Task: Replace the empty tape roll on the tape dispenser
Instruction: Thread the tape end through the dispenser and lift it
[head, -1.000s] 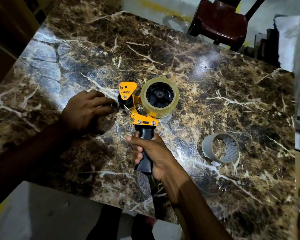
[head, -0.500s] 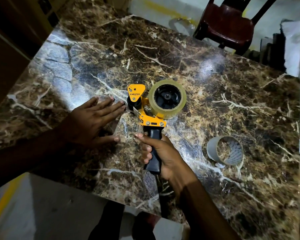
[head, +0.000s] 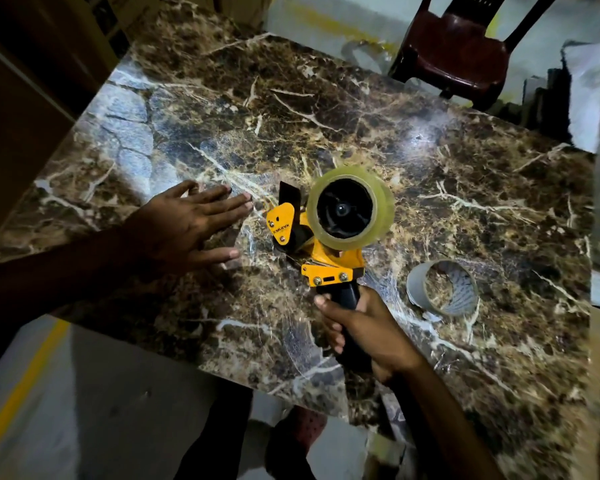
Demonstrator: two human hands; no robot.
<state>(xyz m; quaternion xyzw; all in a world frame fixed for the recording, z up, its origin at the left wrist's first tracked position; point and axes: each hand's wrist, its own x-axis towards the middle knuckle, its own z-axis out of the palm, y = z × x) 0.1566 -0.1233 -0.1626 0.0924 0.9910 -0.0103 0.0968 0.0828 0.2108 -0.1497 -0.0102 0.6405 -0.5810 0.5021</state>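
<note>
Right hand (head: 368, 332) wrapped tight around the black handle of the tape dispenser (head: 321, 247), new tape roll (head: 350, 208) seated on its hub, over mid tabletop (head: 361, 126). Left hand (head: 184, 226) flat, fingers spread, holding nothing, just left of the dispenser. Empty tape roll (head: 442, 289) lies on tabletop, right of it.

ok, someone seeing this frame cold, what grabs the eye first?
The yellow dispenser at mid-table, a full clear tape roll on its hub, its black handle gripped by the right hand. Next, the left hand, fingers spread flat just left of the dispenser. Then the empty grey core lying on the marble table to the right.
</note>
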